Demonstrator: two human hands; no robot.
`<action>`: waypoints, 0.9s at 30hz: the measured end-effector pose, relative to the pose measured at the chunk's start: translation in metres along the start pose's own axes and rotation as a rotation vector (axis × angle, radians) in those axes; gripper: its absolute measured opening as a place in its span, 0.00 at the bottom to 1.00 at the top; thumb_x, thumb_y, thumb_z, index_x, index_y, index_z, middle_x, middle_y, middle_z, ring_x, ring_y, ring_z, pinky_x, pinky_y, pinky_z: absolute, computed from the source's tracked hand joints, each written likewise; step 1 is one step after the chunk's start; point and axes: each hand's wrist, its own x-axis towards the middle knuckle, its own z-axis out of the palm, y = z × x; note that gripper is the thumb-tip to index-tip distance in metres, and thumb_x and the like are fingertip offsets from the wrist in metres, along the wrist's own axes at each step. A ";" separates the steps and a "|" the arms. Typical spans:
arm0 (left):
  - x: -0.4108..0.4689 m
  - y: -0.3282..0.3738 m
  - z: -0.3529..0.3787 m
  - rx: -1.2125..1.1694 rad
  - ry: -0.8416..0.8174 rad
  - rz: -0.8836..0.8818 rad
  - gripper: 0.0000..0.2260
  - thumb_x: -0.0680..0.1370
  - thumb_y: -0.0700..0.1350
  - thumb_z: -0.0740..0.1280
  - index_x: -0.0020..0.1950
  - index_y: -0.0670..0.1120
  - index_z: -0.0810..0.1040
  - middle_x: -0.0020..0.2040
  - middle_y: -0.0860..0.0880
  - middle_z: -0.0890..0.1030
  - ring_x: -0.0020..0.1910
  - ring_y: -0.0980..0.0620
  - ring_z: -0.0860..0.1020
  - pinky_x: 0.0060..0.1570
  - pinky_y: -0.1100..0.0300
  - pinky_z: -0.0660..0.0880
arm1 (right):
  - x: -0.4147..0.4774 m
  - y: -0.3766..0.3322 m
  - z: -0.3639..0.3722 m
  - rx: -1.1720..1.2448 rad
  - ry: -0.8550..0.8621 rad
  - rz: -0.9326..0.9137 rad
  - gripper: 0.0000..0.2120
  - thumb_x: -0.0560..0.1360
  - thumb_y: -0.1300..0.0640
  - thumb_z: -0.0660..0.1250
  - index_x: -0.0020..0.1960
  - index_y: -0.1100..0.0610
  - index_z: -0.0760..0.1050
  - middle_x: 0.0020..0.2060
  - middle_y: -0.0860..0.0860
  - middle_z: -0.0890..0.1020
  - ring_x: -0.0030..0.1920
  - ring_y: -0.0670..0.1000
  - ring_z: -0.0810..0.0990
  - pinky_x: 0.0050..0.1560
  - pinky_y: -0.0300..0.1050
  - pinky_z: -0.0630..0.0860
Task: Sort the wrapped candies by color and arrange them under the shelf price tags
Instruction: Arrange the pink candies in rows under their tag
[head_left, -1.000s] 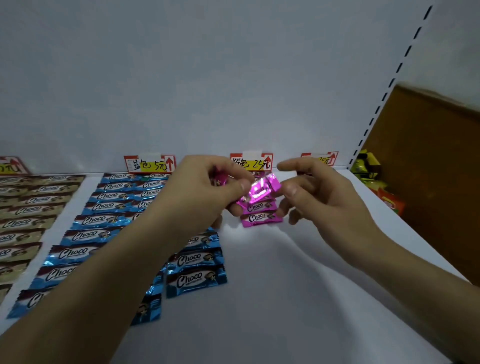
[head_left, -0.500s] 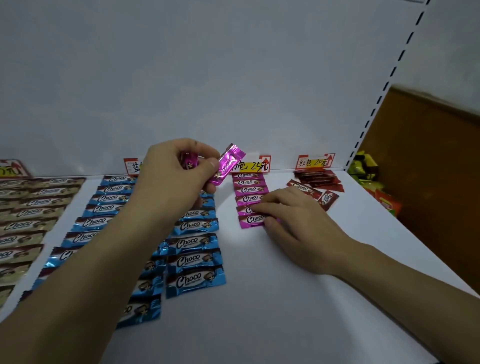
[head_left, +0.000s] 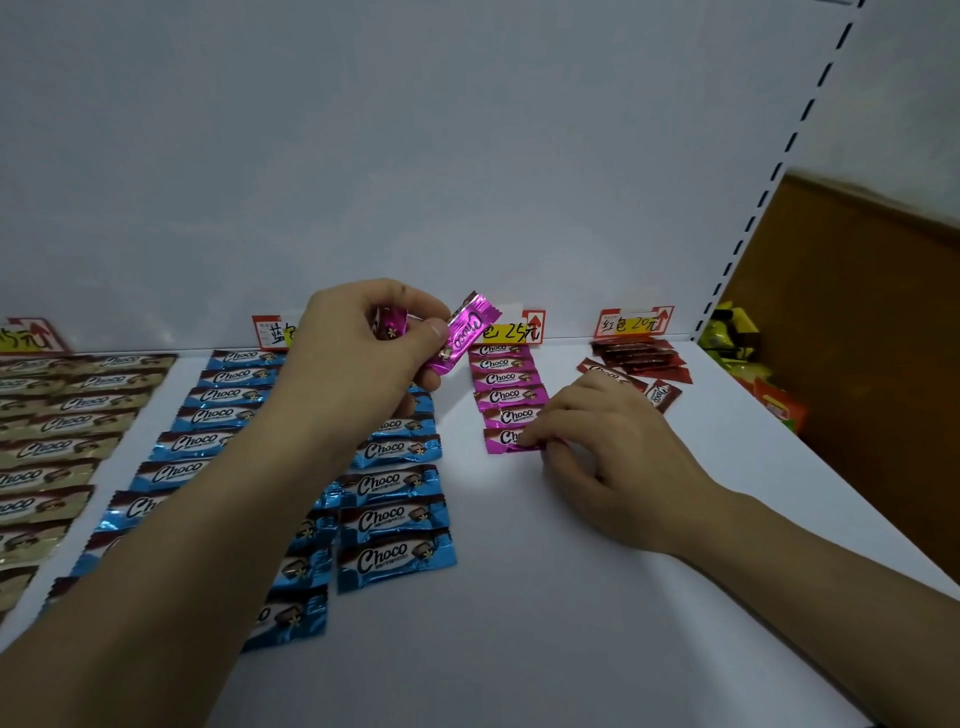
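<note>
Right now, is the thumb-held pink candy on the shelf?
Off it: the left hand pinches the pink candy, tilted, in the air.

Blue price tag (head_left: 270, 331) half behind left hand (head_left: 353, 364)

The scene is dim with a cold grey-blue cast, so the white shelf (head_left: 571, 623) reads grey apart from a small bright patch just right of the blue candies (head_left: 395, 558); shadows are faint and soft-edged. Foil glints on the raised pink candy (head_left: 462, 335). The gold candies (head_left: 57, 447) at the left edge and the yellow packets (head_left: 732, 338) at far right are blurred, and the slotted post (head_left: 779, 171) leans with the wide lens.
</note>
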 end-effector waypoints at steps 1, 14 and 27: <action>0.000 0.000 0.000 0.000 -0.003 0.002 0.05 0.79 0.40 0.69 0.51 0.48 0.83 0.40 0.47 0.84 0.30 0.57 0.80 0.26 0.65 0.75 | 0.000 0.001 0.000 0.000 0.012 0.008 0.13 0.78 0.53 0.61 0.54 0.49 0.84 0.51 0.43 0.84 0.51 0.47 0.77 0.49 0.50 0.77; -0.013 0.007 0.010 0.128 -0.375 -0.011 0.05 0.76 0.40 0.73 0.50 0.49 0.83 0.33 0.51 0.83 0.28 0.56 0.80 0.30 0.59 0.79 | 0.011 -0.029 -0.028 1.015 0.214 0.249 0.18 0.72 0.57 0.73 0.61 0.55 0.78 0.46 0.54 0.85 0.47 0.57 0.85 0.48 0.53 0.84; -0.007 0.016 0.006 -0.695 -0.280 -0.507 0.20 0.76 0.27 0.59 0.62 0.43 0.78 0.43 0.43 0.78 0.34 0.51 0.78 0.36 0.55 0.80 | -0.049 -0.004 -0.043 0.049 0.058 -0.182 0.18 0.71 0.68 0.75 0.57 0.52 0.83 0.49 0.45 0.83 0.49 0.45 0.79 0.48 0.40 0.78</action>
